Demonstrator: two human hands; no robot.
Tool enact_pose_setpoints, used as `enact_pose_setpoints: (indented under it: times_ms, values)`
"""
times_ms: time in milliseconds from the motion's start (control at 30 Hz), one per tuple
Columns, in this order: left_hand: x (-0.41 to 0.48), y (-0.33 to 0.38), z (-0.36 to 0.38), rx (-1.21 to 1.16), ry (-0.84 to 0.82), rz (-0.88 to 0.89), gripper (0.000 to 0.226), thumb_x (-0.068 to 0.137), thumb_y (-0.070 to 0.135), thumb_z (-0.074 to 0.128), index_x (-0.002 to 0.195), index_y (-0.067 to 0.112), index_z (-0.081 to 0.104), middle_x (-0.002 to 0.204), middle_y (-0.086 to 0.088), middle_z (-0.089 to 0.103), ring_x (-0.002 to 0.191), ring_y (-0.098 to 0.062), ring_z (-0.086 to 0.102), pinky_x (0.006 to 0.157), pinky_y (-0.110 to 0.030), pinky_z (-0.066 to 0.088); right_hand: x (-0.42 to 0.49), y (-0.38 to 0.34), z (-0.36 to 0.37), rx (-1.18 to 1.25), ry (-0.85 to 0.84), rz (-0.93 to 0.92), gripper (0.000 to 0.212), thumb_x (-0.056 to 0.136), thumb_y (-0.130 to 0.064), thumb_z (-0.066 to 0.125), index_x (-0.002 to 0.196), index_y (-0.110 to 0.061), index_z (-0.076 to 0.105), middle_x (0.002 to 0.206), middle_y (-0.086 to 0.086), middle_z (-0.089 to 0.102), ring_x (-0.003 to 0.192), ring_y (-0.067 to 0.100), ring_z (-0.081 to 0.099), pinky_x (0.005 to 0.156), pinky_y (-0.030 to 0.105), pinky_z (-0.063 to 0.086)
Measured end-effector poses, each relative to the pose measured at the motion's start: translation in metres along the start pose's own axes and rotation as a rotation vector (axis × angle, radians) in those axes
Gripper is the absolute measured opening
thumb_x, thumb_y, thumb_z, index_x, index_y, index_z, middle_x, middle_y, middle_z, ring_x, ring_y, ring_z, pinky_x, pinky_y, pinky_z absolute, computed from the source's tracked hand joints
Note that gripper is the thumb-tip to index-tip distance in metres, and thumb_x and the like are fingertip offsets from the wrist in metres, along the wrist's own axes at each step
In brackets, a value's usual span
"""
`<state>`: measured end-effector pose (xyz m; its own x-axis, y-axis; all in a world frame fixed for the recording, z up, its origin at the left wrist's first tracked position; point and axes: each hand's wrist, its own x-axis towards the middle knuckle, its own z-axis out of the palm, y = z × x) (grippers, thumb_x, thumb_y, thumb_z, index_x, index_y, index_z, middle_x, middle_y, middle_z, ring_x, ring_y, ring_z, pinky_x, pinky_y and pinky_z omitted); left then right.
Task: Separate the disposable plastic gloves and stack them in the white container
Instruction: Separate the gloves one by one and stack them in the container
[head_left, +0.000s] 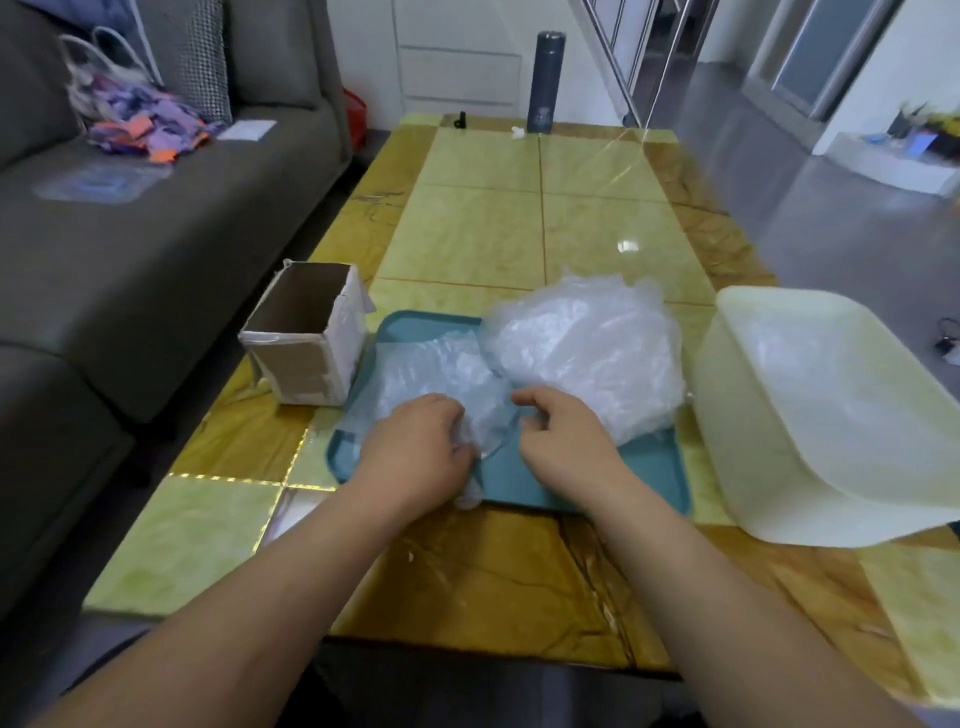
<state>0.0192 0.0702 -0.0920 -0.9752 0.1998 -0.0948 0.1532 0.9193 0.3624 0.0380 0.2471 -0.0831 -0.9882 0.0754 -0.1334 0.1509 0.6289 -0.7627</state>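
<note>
A crumpled heap of clear plastic gloves (587, 348) lies on the right half of a teal tray (649, 483). A flatter layer of gloves (421, 364) covers the tray's left half. My left hand (415, 452) grips a bunch of this clear plastic at the tray's near edge. My right hand (561, 436) is just to its right, fingers curled and pinching the same plastic. The white container (841, 415) stands to the right of the tray, with thin clear plastic faintly visible inside.
An open cardboard box (306, 338) stands left of the tray. A grey flask (545, 83) and small items sit at the table's far end. A grey sofa (130, 234) runs along the left side of the yellow marble table (519, 218).
</note>
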Motion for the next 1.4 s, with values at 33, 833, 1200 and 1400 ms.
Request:
enact_pose_setpoints:
  times_ms: [33, 833, 1200, 1400]
  values:
    - [0.004, -0.003, 0.002, -0.013, 0.015, 0.009, 0.028, 0.089, 0.041, 0.061, 0.110, 0.024, 0.066, 0.116, 0.002, 0.065, 0.111, -0.026, 0.061, 0.091, -0.043, 0.053, 0.003, 0.003, 0.003, -0.006, -0.001, 0.000, 0.040, 0.099, -0.012, 0.050, 0.134, -0.025, 0.063, 0.109, -0.004, 0.067, 0.089, 0.008, 0.062, 0.075, 0.020, 0.044]
    - [-0.037, 0.018, -0.035, -0.577, 0.244, 0.368, 0.021, 0.095, 0.046, 0.070, 0.102, 0.028, 0.077, 0.103, 0.017, 0.073, 0.105, -0.005, 0.067, 0.094, -0.039, 0.055, -0.019, -0.006, -0.034, 0.963, -0.204, 0.343, 0.029, 0.101, -0.020, 0.065, 0.120, 0.001, 0.072, 0.112, 0.023, 0.075, 0.099, 0.034, 0.074, 0.089, 0.047, 0.060]
    - [-0.021, -0.007, -0.040, -1.261, -0.312, -0.103, 0.043, 0.082, 0.030, 0.087, 0.115, 0.006, 0.077, 0.120, -0.020, 0.074, 0.112, -0.038, 0.070, 0.103, -0.052, 0.051, -0.029, -0.001, -0.050, 0.970, -0.246, 0.153, 0.035, 0.080, -0.009, 0.075, 0.114, 0.002, 0.074, 0.109, 0.024, 0.075, 0.095, 0.030, 0.074, 0.086, 0.039, 0.063]
    - [-0.021, -0.003, -0.039, -1.239, -0.225, -0.079, 0.023, 0.072, 0.033, 0.091, 0.077, 0.017, 0.075, 0.087, -0.012, 0.071, 0.085, -0.029, 0.067, 0.084, -0.045, 0.053, -0.028, -0.002, -0.048, 0.875, -0.108, 0.147, 0.023, 0.069, -0.015, 0.087, 0.086, -0.002, 0.077, 0.087, 0.021, 0.076, 0.080, 0.031, 0.073, 0.087, 0.045, 0.061]
